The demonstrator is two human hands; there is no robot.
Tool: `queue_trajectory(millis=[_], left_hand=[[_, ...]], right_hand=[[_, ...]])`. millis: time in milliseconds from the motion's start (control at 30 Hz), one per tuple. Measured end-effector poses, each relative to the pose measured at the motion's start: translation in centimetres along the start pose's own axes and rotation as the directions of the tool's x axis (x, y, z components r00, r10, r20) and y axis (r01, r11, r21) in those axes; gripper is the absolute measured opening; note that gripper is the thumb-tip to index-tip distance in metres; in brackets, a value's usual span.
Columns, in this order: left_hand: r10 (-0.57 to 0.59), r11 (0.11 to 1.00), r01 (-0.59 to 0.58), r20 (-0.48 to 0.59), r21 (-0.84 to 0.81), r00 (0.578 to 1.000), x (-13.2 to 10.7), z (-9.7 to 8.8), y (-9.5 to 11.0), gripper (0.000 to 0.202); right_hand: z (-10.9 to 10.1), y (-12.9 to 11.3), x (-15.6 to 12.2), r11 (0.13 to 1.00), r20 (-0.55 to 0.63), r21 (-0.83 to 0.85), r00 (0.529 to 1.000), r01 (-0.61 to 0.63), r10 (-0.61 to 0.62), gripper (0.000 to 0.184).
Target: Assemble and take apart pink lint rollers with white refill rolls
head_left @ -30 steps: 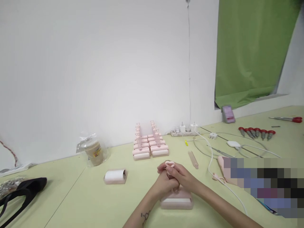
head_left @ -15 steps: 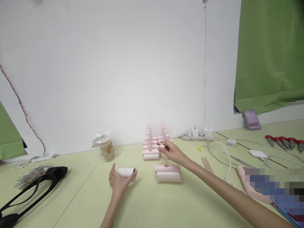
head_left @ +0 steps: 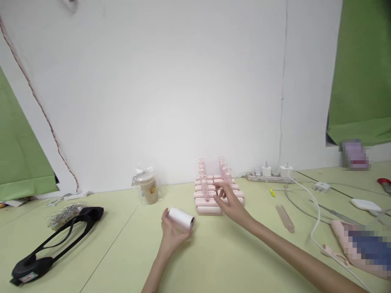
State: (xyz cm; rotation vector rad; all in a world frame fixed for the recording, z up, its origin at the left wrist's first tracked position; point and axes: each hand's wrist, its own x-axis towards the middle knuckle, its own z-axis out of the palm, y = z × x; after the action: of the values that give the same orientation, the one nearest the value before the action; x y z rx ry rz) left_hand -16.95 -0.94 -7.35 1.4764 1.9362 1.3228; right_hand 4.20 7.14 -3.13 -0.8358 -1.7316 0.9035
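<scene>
My left hand (head_left: 175, 236) is wrapped round a white paper roll (head_left: 181, 217), which tilts a little above the table. The roll's dark hollow end faces right. My right hand (head_left: 229, 201) is at the right column of pink lint rollers (head_left: 209, 210), its thumb and index finger apart by the front one. No roller shows clearly in its grip, and the fingers hide part of that front roller. The lint rollers sit in two columns against the wall, their handles with heart-shaped loops standing up.
A bagged drink cup (head_left: 149, 189) stands left of the rollers. A black strap-like headset (head_left: 61, 240) lies at the left. A loose pink handle cover (head_left: 285, 217), a power strip (head_left: 269, 178), white cables (head_left: 317, 219) and a pink case (head_left: 339, 232) are at the right.
The lint roller that my right hand held by its handle has gone back into the right column, and the hand has loosened. My left hand still holds the roll, now tilted. The view has turned left.
</scene>
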Motion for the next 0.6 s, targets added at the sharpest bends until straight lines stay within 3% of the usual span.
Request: queue_trajectory(millis=[67, 100, 167, 233, 300, 367, 400, 500, 600], left_hand=[[0.184, 0.982, -0.190, 0.195, 0.012, 0.963, -0.8, 0.4, 2.2, 0.100], [0.285, 0.951, -0.308, 0.313, 0.023, 0.906, -1.1, 0.9, 3.6, 0.098], [0.451, 0.819, -0.570, 0.538, 0.069, 0.712, -1.4, 2.2, 7.0, 0.099], [0.521, 0.605, -0.783, 0.673, 0.143, 0.526, -1.4, 4.1, 10.3, 0.099], [0.502, 0.433, -0.882, 0.764, 0.185, 0.407, -1.3, 6.4, 13.3, 0.092], [0.451, 0.374, -0.908, 0.819, 0.188, 0.355, -1.2, 8.6, 15.7, 0.079], [0.414, 0.385, -0.903, 0.839, 0.190, 0.353, -1.2, 9.6, 16.7, 0.071], [0.268, 0.488, -0.845, 0.884, 0.219, 0.384, -1.3, 11.7, 19.3, 0.052], [0.182, 0.554, -0.798, 0.902, 0.236, 0.393, -0.7, 11.7, 21.2, 0.050]], right_hand=[[-1.2, -0.1, -3.1, 0.993, 0.106, 0.055, 0.990, -0.103, 0.097, 0.040], [-1.7, 0.0, -4.6, 0.980, 0.166, 0.090, 0.973, -0.177, 0.160, 0.042], [-2.4, 0.2, -7.2, 0.881, 0.315, 0.254, 0.895, -0.400, 0.316, 0.048], [-2.9, 0.7, -8.9, 0.638, 0.455, 0.477, 0.791, -0.604, 0.408, 0.047], [-3.3, 1.4, -9.8, 0.376, 0.509, 0.650, 0.746, -0.660, 0.430, 0.041], [-3.5, 2.1, -10.1, 0.233, 0.483, 0.745, 0.746, -0.625, 0.458, 0.037], [-3.5, 2.5, -10.1, 0.167, 0.484, 0.772, 0.737, -0.614, 0.472, 0.039], [-3.8, 3.3, -10.0, 0.023, 0.493, 0.803, 0.686, -0.595, 0.534, 0.047], [-4.2, 3.5, -10.0, -0.058, 0.451, 0.845, 0.651, -0.531, 0.610, 0.045]])
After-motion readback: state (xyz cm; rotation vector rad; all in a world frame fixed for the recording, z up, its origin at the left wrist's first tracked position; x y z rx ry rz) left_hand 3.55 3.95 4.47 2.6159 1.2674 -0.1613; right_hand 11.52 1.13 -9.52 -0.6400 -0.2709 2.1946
